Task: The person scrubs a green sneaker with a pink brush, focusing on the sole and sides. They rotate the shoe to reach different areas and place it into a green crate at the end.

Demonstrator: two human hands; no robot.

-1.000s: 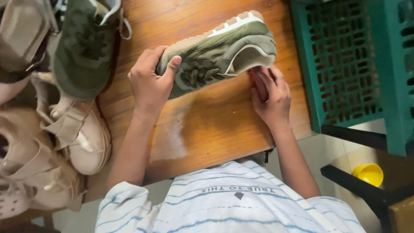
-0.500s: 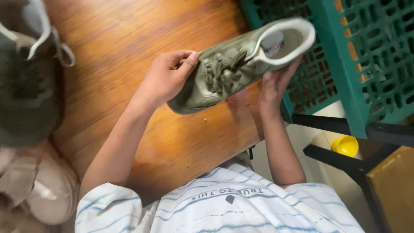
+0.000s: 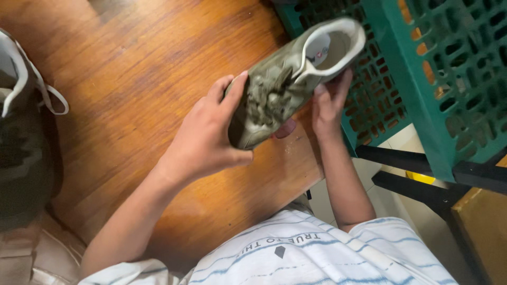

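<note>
Olive-green sneaker (image 3: 288, 84) held in the air by both hands, above the right edge of the wooden table (image 3: 132, 105) and just in front of the green plastic crate (image 3: 422, 79).

Sneaker: dull olive upper, suede-like and somewhat grimy; laces the same muted green, bunched over the tongue. Collar and lining pale cream, forming a light rim around the opening. The opening faces up and to the far right; the toe points down toward the near left. A small label is visible on the insole, too small to make out. Sole mostly hidden from this view.

Left hand (image 3: 208, 140): closed around the toe end, thumb under the front, fingers curled over the lace area. Right hand (image 3: 327, 103): cupped under the heel and mid part, fingers gripping from below. A small reddish thing shows between the hands beneath the shoe; cannot tell what it is.

Surroundings: another dark green shoe (image 3: 24, 132) with white laces lies on the table at far left, well apart. Crate lattice fills the right side, resting on a black frame (image 3: 422, 179).
</note>
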